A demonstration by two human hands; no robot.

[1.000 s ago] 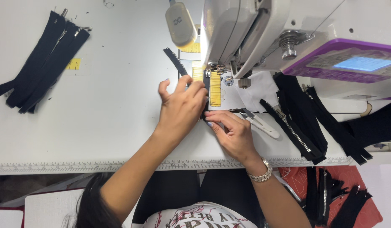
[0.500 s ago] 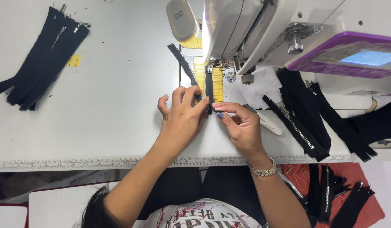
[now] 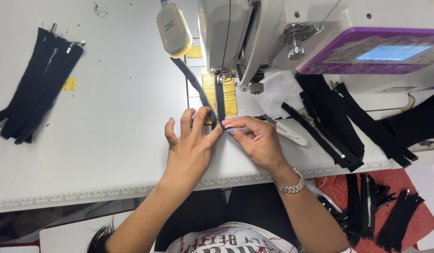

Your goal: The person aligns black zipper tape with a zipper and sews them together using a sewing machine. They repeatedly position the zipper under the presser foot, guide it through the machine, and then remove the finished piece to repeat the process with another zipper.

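A black zipper (image 3: 220,100) lies under the presser foot of a white sewing machine (image 3: 254,33), its two halves spreading apart behind the needle. My left hand (image 3: 191,143) rests flat on the table with fingertips pressing the zipper's near end from the left. My right hand (image 3: 254,140) pinches that same near end between thumb and fingers. A yellow guide plate (image 3: 230,96) sits beneath the zipper. Both hands meet just in front of the machine's needle area.
A pile of black zippers (image 3: 34,86) lies at the table's far left. More black zippers (image 3: 334,122) are heaped to the right of the machine. A white thread snip (image 3: 287,132) lies beside my right hand. Further zippers (image 3: 381,211) rest on a red surface lower right.
Both hands have drawn slightly toward me along the zipper. The zipper now lies straight under the presser foot, and its left half has spread away behind the needle.
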